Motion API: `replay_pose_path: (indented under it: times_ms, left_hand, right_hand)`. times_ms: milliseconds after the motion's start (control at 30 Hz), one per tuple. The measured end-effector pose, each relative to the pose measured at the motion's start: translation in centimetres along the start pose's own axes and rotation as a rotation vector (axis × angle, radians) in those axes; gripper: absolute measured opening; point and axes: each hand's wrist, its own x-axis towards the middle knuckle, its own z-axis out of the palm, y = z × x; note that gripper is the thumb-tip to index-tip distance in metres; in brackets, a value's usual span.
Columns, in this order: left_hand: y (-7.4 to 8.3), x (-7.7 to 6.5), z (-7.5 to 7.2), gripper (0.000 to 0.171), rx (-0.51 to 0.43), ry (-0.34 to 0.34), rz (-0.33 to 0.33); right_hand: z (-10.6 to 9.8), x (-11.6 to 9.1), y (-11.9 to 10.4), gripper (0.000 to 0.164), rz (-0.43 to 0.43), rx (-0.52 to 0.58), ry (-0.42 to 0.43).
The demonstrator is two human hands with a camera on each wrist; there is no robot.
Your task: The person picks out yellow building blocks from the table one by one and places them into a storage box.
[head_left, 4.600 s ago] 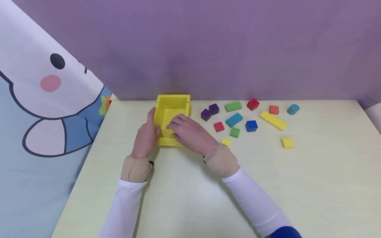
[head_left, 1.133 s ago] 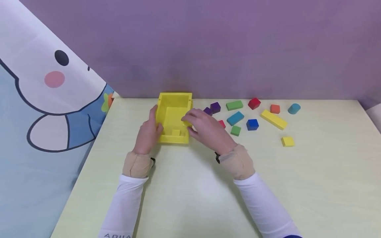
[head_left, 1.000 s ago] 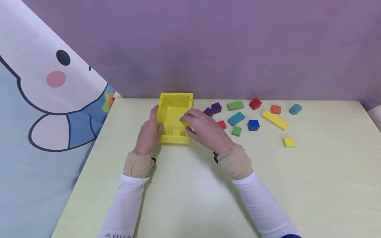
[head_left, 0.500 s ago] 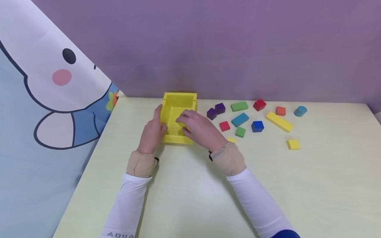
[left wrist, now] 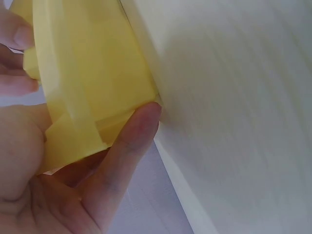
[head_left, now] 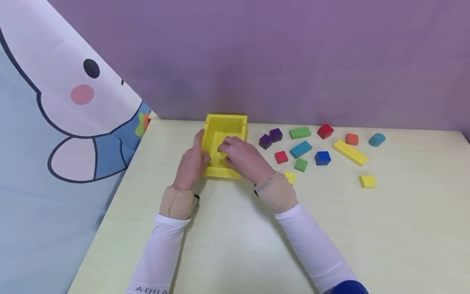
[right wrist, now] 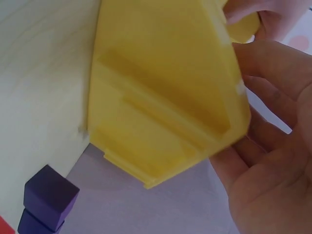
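In the head view a yellow box (head_left: 225, 173) with an open top stands near the back of the table. My left hand (head_left: 191, 166) grips its left wall, the thumb over the near left corner; in the left wrist view one finger (left wrist: 139, 124) lies along the outer side. My right hand (head_left: 247, 158) reaches over the right wall and pinches a small yellow block (left wrist: 31, 63) between thumb and fingers. That block is partly covered by the fingers, so its full shape is hidden. Much of the box floor is behind my right hand.
Right of the box lie loose blocks: purple cubes (head_left: 265, 141), a blue cube (head_left: 322, 158), a turquoise block (head_left: 300, 149), a long yellow block (head_left: 350, 152), a blue cylinder (head_left: 376, 139) and several others. A yellow block (head_left: 290, 177) lies beside my right wrist. A purple cloth (head_left: 279, 61) hangs behind the table.
My right hand has moved from the box's right rim to over its inside, holding a yellow block. A small block seen at the box's near end is now hidden. The left hand keeps its hold.
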Motion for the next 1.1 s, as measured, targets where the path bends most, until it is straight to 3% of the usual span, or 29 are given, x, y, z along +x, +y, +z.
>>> replay_pose_path:
  times_ms: [433,800,1100]
  left_hand:
    - [0.3,0.0,-0.1,0.067,0.003,-0.009,-0.016]
    - [0.4,0.0,-0.2,0.067,0.01,-0.014,-0.019]
    - [0.4,0.0,-0.1,0.066,0.019,-0.011,-0.015]
  right_hand:
    - [1.5,1.8,0.2,0.026,-0.043,-0.062,-0.026]
    - [1.9,2.3,0.0,0.025,-0.008,-0.246,-0.081]
    - [2.3,2.4,0.1,0.024,-0.005,-0.319,-0.107]
